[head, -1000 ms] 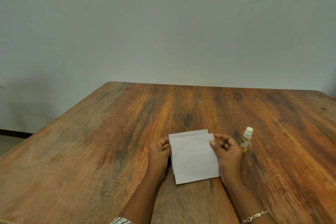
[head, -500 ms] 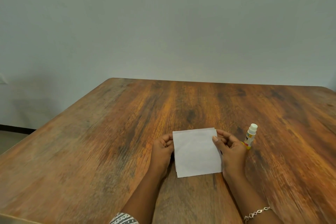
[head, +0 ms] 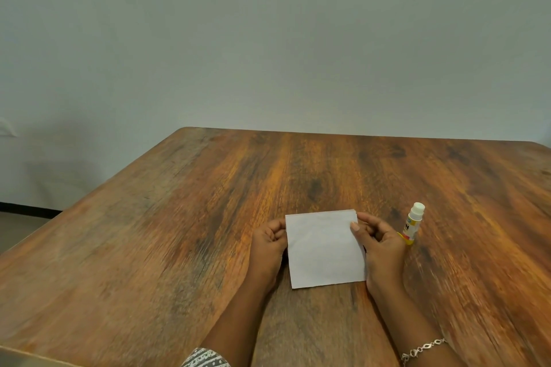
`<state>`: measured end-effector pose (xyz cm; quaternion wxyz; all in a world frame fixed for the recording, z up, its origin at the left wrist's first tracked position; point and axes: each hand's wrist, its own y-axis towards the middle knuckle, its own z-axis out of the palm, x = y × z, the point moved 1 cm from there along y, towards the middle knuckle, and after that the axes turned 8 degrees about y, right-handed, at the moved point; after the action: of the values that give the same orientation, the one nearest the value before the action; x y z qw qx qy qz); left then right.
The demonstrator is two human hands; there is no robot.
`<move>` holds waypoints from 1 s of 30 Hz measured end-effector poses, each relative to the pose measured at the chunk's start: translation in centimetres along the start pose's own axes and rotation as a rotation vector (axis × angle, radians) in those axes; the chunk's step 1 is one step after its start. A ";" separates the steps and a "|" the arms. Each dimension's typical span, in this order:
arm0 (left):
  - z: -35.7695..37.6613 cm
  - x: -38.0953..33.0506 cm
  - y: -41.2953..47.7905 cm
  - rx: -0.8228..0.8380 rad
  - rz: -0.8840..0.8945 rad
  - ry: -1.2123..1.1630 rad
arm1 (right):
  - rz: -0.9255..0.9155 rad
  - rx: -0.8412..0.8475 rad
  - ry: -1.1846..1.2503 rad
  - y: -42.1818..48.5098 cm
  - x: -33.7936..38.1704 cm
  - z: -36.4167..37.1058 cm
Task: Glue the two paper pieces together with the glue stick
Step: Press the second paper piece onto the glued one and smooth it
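Observation:
Two white paper pieces (head: 323,250) lie stacked on the wooden table (head: 179,232), edges lined up so they look like one sheet. My left hand (head: 268,243) pinches the stack's left edge near the far corner. My right hand (head: 380,244) pinches the right edge, thumb on top. The glue stick (head: 413,225), white cap on and yellow base, stands upright just right of my right hand, touching nothing but the table.
The table's left edge (head: 89,199) runs diagonally toward me and its far edge meets a plain grey wall (head: 268,39). A bracelet (head: 423,348) sits on my right wrist. Floor shows at the far left.
The upper sheet, offset from the lower one a second ago, now sits squarely on it. Both hands keep their hold on the side edges. The glue stick has not moved.

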<state>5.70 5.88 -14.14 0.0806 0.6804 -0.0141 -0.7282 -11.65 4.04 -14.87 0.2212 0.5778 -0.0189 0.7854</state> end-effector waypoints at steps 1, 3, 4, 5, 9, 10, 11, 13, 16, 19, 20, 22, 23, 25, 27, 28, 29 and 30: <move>0.0 0.0 0.0 0.001 0.004 0.006 | 0.006 0.000 0.008 0.0 0.0 0.0; 0.0 0.0 0.0 0.000 0.003 0.020 | 0.016 -0.003 0.004 0.0 0.1 0.0; 0.0 0.1 0.0 -0.001 0.001 0.023 | 0.018 -0.006 -0.001 0.0 0.1 0.0; 0.0 0.1 0.1 -0.002 -0.001 0.025 | 0.020 -0.010 -0.002 -0.1 0.1 0.0; 0.0 0.2 0.1 -0.001 0.000 0.035 | 0.026 -0.028 -0.011 0.0 0.0 -0.1; 0.0 0.2 0.1 0.001 0.001 0.035 | 0.025 -0.029 -0.014 0.0 0.0 -0.1; 0.0 0.2 0.1 0.003 0.001 0.032 | 0.024 -0.029 -0.015 0.0 0.0 -0.1; 0.0 0.2 0.1 0.008 0.001 0.026 | 0.025 -0.031 -0.022 0.0 0.1 -0.1; 0.0 0.2 0.1 0.002 -0.004 0.016 | 0.035 -0.041 -0.050 -0.1 0.1 -0.1; 0.1 0.1 0.1 -0.004 -0.009 0.009 | 0.040 -0.038 -0.061 -0.1 0.1 -0.1; 0.1 0.0 0.1 -0.005 -0.010 0.011 | 0.044 -0.038 -0.063 -0.1 0.1 -0.1; 0.1 0.1 0.1 -0.009 -0.012 0.015 | 0.057 -0.037 -0.068 0.0 0.0 0.0; 0.0 0.1 0.1 -0.010 -0.014 0.017 | 0.063 -0.037 -0.074 0.0 0.0 0.0; 0.0 0.2 0.1 -0.011 -0.017 0.017 | 0.075 -0.038 -0.074 0.1 -0.1 0.0; 0.1 0.2 0.1 -0.012 -0.017 0.013 | 0.084 -0.039 -0.071 0.2 -0.2 0.0; 0.1 0.2 0.1 -0.011 -0.016 0.013 | 0.087 -0.039 -0.074 0.2 -0.3 0.0; 0.1 0.2 0.1 -0.010 -0.016 0.012 | 0.087 -0.038 -0.076 0.2 -0.3 0.0; 0.2 0.1 0.0 -0.009 -0.015 0.009 | 0.087 -0.038 -0.079 0.2 -0.3 0.0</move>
<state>5.54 5.80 -14.25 0.0780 0.6834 -0.0053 -0.7258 -11.69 3.72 -15.14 0.1967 0.6027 -0.0678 0.7704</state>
